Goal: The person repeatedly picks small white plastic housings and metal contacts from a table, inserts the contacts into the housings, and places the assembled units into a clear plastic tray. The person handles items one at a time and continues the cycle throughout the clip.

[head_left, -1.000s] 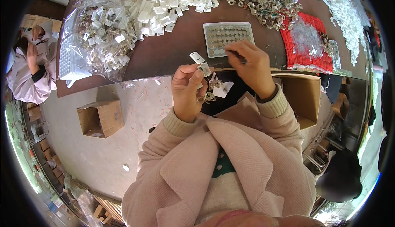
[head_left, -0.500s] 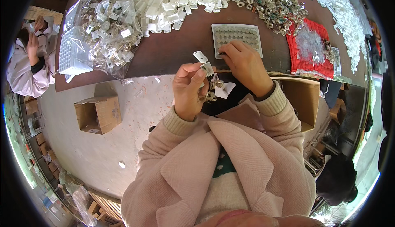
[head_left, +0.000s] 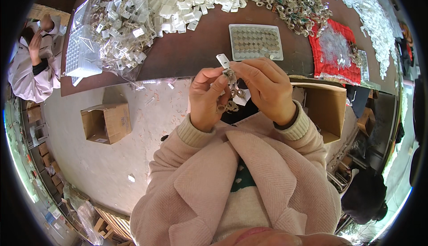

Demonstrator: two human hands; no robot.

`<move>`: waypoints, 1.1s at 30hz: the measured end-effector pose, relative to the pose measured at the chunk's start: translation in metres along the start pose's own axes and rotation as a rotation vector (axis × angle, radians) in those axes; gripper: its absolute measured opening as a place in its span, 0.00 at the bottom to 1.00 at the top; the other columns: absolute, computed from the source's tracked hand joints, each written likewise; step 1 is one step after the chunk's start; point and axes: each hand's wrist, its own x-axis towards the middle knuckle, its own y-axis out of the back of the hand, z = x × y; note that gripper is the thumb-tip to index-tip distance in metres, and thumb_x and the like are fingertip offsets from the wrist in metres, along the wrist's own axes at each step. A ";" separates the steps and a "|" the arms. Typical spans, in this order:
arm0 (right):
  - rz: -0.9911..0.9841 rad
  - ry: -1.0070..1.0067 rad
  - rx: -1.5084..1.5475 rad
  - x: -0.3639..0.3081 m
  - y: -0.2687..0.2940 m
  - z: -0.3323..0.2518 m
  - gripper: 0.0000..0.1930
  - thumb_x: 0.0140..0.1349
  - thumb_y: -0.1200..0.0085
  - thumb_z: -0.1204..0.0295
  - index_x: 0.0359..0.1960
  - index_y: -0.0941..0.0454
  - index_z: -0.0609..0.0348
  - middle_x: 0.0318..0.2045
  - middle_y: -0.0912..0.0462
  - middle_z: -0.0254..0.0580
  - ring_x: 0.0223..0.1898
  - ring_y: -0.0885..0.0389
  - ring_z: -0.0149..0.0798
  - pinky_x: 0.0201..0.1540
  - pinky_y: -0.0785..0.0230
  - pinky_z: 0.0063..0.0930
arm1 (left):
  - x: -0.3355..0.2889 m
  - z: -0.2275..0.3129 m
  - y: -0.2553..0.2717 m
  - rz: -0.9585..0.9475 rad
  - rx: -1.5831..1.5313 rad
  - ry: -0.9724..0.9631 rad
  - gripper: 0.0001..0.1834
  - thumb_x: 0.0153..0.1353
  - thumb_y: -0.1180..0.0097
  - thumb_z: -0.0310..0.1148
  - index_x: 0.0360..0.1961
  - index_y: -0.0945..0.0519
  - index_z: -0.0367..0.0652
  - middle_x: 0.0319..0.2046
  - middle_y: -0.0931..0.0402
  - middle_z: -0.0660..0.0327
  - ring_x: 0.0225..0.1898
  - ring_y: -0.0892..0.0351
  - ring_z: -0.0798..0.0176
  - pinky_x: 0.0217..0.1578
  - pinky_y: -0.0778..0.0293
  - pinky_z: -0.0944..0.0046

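Note:
My left hand (head_left: pixel 206 99) is closed around a small white plastic casing (head_left: pixel 222 61), which sticks up past the fingertips. Below it, a few clear plastic rings with metallic bits (head_left: pixel 232 105) hang among the fingers. The fingers of my right hand (head_left: pixel 269 90) are pinched together right at the casing; whatever they hold is hidden. Just beyond the hands lies a shallow clear tray (head_left: pixel 230 41) with rows of round silvery discs (head_left: pixel 256 38) like button cells.
Heaps of white casings (head_left: pixel 183 5) and clear rings (head_left: pixel 290 5) cover the table's far side. A clear bag (head_left: pixel 120 36) of parts lies left, a red cloth (head_left: pixel 321 61) right. Cardboard boxes (head_left: pixel 118 123) (head_left: pixel 330 112) stand below the edge. Another person's hand (head_left: pixel 34 47) shows far left.
My right hand has come back from the disc tray to the casing in my left hand. The casing now stands as one piece between both hands' fingertips.

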 end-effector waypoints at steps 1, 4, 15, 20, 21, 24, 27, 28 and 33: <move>0.001 0.033 -0.017 0.000 0.000 0.001 0.16 0.48 0.41 0.77 0.42 0.17 0.58 0.37 0.17 0.39 0.35 0.18 0.41 0.39 0.24 0.31 | -0.001 0.001 0.000 -0.005 -0.007 0.019 0.06 0.68 0.42 0.27 0.45 0.21 0.43 0.34 0.20 0.63 0.19 0.31 0.73 0.15 0.41 0.75; -0.023 0.094 -0.071 -0.003 0.000 0.002 0.19 0.49 0.41 0.75 0.46 0.18 0.59 0.39 0.16 0.38 0.36 0.18 0.40 0.40 0.24 0.31 | -0.001 0.000 -0.002 -0.003 -0.015 0.063 0.04 0.69 0.43 0.27 0.43 0.21 0.44 0.33 0.21 0.64 0.19 0.31 0.73 0.14 0.42 0.75; -0.006 -0.137 -0.139 -0.022 0.003 0.014 0.19 0.54 0.39 0.76 0.49 0.19 0.61 0.38 0.17 0.42 0.36 0.19 0.44 0.40 0.27 0.37 | 0.010 -0.013 -0.004 0.117 -0.001 0.062 0.03 0.70 0.44 0.29 0.42 0.21 0.44 0.35 0.18 0.57 0.17 0.35 0.74 0.17 0.41 0.76; 0.079 -0.296 -0.453 -0.021 0.008 0.057 0.07 0.54 0.35 0.75 0.35 0.16 0.55 0.30 0.19 0.36 0.34 0.22 0.44 0.38 0.31 0.38 | 0.013 -0.013 -0.001 0.084 -0.037 0.081 0.04 0.69 0.43 0.29 0.43 0.21 0.43 0.40 0.16 0.49 0.16 0.36 0.74 0.16 0.42 0.76; 0.052 -0.314 -0.466 -0.023 0.006 0.059 0.06 0.53 0.35 0.75 0.33 0.16 0.55 0.29 0.20 0.36 0.34 0.22 0.43 0.39 0.32 0.36 | 0.013 -0.013 0.000 0.073 -0.041 0.078 0.04 0.69 0.43 0.29 0.43 0.21 0.43 0.40 0.16 0.49 0.16 0.36 0.74 0.16 0.42 0.76; 0.003 -0.332 -0.436 -0.026 0.004 0.060 0.06 0.53 0.33 0.74 0.33 0.15 0.55 0.30 0.19 0.37 0.34 0.21 0.44 0.39 0.31 0.37 | 0.014 -0.011 0.000 0.059 -0.048 0.089 0.04 0.69 0.44 0.28 0.43 0.21 0.43 0.40 0.16 0.49 0.15 0.36 0.74 0.16 0.42 0.76; -0.046 -0.330 -0.438 -0.024 0.005 0.058 0.06 0.53 0.34 0.74 0.33 0.16 0.55 0.29 0.19 0.38 0.34 0.21 0.45 0.39 0.31 0.38 | 0.015 -0.009 0.000 0.038 -0.065 0.105 0.04 0.69 0.44 0.28 0.43 0.21 0.43 0.41 0.16 0.49 0.15 0.36 0.74 0.15 0.43 0.76; -0.040 -0.320 -0.435 -0.022 0.005 0.057 0.06 0.53 0.35 0.75 0.33 0.17 0.55 0.30 0.19 0.38 0.34 0.21 0.45 0.39 0.31 0.38 | 0.015 -0.009 -0.001 0.030 -0.065 0.109 0.04 0.69 0.44 0.28 0.43 0.21 0.43 0.41 0.16 0.49 0.15 0.37 0.74 0.15 0.43 0.76; 0.078 -0.319 -0.105 -0.014 0.000 0.034 0.08 0.54 0.37 0.77 0.36 0.20 0.56 0.33 0.18 0.40 0.36 0.20 0.47 0.40 0.28 0.39 | 0.014 -0.008 -0.006 0.015 -0.084 0.121 0.06 0.69 0.44 0.28 0.45 0.22 0.43 0.40 0.16 0.49 0.16 0.36 0.74 0.15 0.42 0.77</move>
